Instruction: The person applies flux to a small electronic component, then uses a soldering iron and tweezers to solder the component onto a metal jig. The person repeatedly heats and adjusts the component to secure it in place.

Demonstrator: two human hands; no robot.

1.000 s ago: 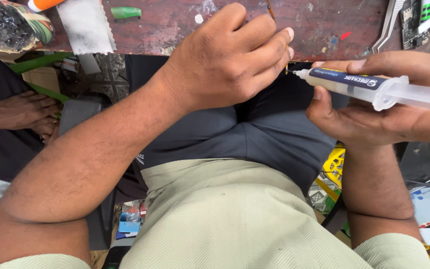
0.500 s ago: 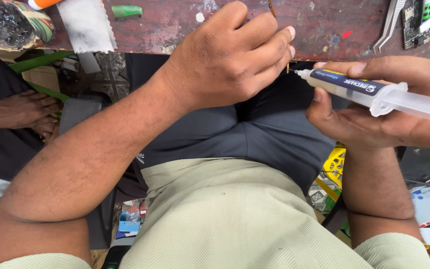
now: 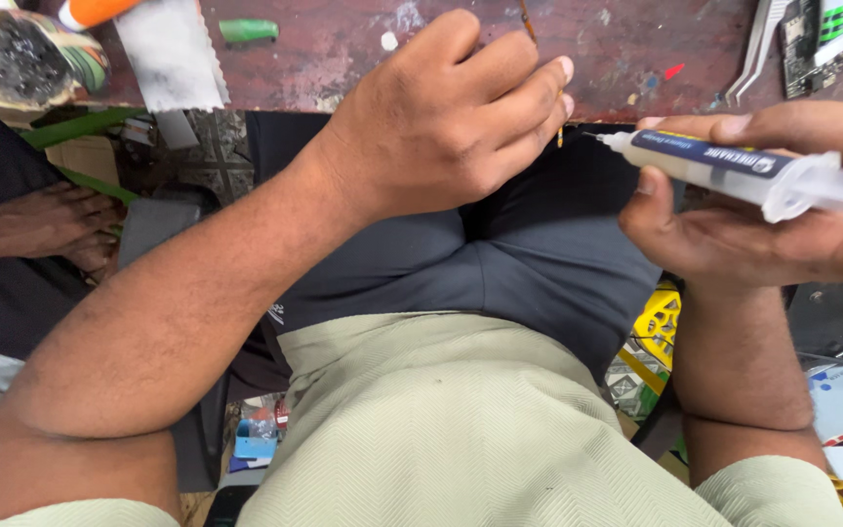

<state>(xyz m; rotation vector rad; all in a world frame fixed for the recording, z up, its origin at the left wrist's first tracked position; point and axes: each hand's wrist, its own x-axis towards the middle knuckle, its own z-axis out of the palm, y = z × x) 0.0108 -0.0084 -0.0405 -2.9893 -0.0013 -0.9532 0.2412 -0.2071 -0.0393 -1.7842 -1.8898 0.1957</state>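
Left hand (image 3: 441, 117) curled, fingertips pinching thin brown stick (image 3: 559, 132) at table (image 3: 636, 59) edge. Right hand (image 3: 763, 215), at 3 o'clock, grips paste syringe (image 3: 724, 166); nozzle aimed at 9 o'clock, just beside stick. Tweezers (image 3: 758, 44) at 1 o'clock.

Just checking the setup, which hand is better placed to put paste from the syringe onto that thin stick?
Probably the right hand: it grips the syringe, nozzle aimed at the thin stick pinched in the left hand.

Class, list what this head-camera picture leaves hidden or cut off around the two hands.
- Syringe: its plunger end runs off the right edge.
- Thin stick: mostly covered by the left hand.
- Tweezers: top cut off by the upper edge.
- Right hand: palm hidden behind the syringe.
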